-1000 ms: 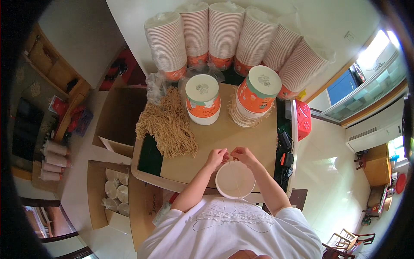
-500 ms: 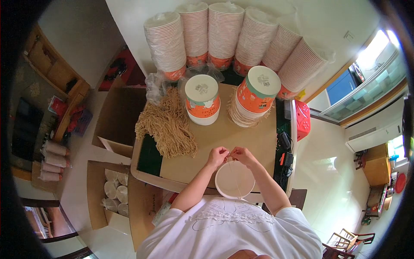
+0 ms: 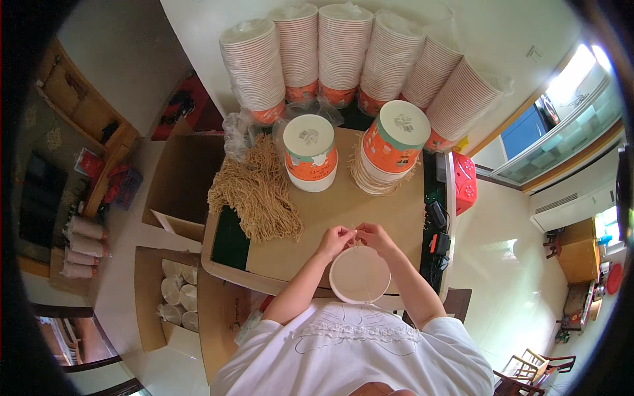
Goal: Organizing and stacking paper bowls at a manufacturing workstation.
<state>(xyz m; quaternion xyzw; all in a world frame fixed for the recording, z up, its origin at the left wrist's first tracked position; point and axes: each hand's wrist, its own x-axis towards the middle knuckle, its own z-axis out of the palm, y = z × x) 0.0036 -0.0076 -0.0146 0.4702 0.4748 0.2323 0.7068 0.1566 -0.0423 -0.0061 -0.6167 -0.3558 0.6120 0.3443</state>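
A dark green, pale-rimmed table (image 3: 228,237) bears a flat brown cardboard sheet (image 3: 330,211); on it stand two upturned orange, green and white tub stacks (image 3: 312,169); tan twisted cords (image 3: 261,198) lie heaped at left. Plastic-wrapped white-and-orange tub columns (image 3: 345,49) line the back; black adapters (image 3: 436,215) lie right.

Below the right hand (image 3: 372,237), a papery tub (image 3: 359,276) is looking smooth; left of that hand, cord (image 3: 261,204) is looking rough.

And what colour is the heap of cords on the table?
The heap of cords is tan, seen best in the head view.
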